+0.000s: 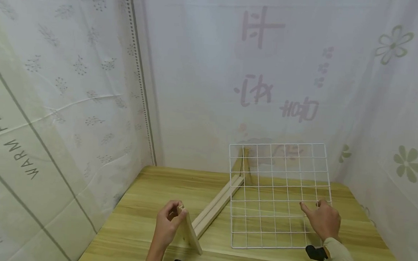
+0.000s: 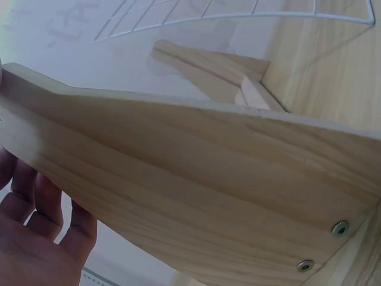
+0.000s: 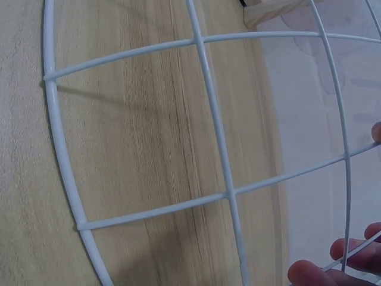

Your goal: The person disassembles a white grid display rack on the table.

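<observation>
A wooden stand has two upright end panels joined by pale rails (image 1: 216, 207). My left hand (image 1: 167, 223) pinches the upper tip of the near end panel (image 1: 192, 235) between thumb and fingers. In the left wrist view, two metal bolts (image 2: 340, 228) show low on this panel (image 2: 178, 161). The far end panel (image 1: 236, 166) stands at the table's back, partly behind a white wire grid (image 1: 287, 185). Near its right edge, my right hand (image 1: 325, 223) grips this grid, with fingers (image 3: 306, 273) around the wires in the right wrist view. The grid is tilted up, right of the rails.
The wood-grain table (image 1: 124, 217) reaches back to a hanging pale curtain (image 1: 197, 86) with printed characters. More patterned curtains enclose the left and right sides. Black wrist mounts (image 1: 316, 253) show at both cuffs.
</observation>
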### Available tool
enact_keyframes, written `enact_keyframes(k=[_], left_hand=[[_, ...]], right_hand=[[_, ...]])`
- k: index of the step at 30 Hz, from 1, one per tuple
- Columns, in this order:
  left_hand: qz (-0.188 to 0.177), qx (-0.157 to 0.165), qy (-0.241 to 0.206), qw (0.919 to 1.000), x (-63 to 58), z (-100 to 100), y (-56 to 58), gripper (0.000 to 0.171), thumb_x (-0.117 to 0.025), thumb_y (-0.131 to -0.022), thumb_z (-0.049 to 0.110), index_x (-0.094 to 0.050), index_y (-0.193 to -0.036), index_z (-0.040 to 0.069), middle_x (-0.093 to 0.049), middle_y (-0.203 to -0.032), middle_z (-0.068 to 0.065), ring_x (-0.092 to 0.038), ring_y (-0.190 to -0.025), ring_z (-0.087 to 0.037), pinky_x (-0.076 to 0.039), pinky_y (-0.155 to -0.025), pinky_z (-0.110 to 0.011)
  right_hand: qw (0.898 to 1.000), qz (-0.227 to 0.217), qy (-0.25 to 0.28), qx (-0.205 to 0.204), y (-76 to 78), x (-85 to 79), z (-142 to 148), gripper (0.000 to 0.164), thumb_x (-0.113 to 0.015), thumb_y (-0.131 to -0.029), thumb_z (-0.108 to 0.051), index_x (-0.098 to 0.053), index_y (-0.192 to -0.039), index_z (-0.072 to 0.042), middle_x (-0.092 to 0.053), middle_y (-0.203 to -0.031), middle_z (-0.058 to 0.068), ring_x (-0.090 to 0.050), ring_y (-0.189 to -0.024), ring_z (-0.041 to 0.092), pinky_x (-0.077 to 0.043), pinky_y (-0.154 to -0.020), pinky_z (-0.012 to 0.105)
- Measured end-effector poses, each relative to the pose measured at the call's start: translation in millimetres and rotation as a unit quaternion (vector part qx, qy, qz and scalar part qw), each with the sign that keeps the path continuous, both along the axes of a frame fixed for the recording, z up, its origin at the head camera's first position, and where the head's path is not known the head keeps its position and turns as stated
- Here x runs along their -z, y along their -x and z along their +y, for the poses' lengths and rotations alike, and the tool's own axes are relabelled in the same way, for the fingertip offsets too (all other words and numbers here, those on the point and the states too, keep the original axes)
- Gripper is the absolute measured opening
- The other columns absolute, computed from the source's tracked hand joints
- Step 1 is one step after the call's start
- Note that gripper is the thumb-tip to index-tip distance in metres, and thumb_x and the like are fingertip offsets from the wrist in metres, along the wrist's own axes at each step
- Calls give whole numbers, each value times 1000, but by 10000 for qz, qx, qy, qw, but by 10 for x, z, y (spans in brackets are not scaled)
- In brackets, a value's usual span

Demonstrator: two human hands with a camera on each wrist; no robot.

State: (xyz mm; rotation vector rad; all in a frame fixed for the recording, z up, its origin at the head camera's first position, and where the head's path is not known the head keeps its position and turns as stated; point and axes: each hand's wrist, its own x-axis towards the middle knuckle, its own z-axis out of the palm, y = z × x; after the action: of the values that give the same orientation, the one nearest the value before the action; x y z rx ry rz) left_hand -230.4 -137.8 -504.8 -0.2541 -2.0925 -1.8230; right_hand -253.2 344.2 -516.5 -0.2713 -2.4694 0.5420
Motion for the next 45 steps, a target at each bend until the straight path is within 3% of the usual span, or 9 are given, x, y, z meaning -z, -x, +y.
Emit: enact_keyframes(k=[3,9,21,29,36,45], left_hand=[[57,-62,67,9999,-1,21,-42,15,-72,-89,3,-63,-98,-4,-59,-93,-1,-59,-84,-5,-53,-79,-21],[277,-204,283,9990,-8,83,-114,12,-74,-88,6,-63,-93,8,-59,-89,2,-60,-83,-5,-54,-78,-22],[368,-407,465,9974,-21,210,-232,15,-76,-87,7,-63,-94,8,-60,-88,3,-58,-82,-3,-53,-76,-22],[226,-763,401,9960,0,309,-324,17,-78,-87,11,-64,-97,10,-63,-91,1,-59,-80,-3,-53,-77,-22],[253,-825,425,9954,-11,316,-355,18,-79,-86,10,-65,-98,9,-65,-93,-1,-59,-81,-2,-54,-78,-21],[344,-873,410,9947,-12,292,-381,20,-80,-85,9,-65,-98,9,-66,-94,-4,-59,-80,-1,-54,-77,-21]], right_hand=[[10000,-90,-12,-10,0,-1,21,54,-81,-76,-38,-63,-87,12,-62,-58,20,-50,-46,23,-35,-43,31],[9991,-386,-32,-171,1,6,61,55,-79,-79,-38,-61,-88,13,-56,-52,13,-45,-45,20,-34,-43,30],[9943,-1024,-15,-282,1,12,82,57,-76,-83,-42,-61,-89,13,-62,-63,19,-47,-51,20,-36,-44,30],[9912,-1276,7,-350,-8,44,58,51,-76,-83,-43,-57,-75,4,-53,-58,10,-43,-51,19,-33,-44,30],[9898,-1377,-19,-356,-36,82,47,51,-76,-82,-44,-51,-65,-3,-46,-55,6,-42,-51,19,-32,-44,30],[9803,-1956,42,-253,-126,163,79,55,-75,-83,-45,-40,-58,-11,-37,-57,1,-39,-52,17,-32,-44,29]])
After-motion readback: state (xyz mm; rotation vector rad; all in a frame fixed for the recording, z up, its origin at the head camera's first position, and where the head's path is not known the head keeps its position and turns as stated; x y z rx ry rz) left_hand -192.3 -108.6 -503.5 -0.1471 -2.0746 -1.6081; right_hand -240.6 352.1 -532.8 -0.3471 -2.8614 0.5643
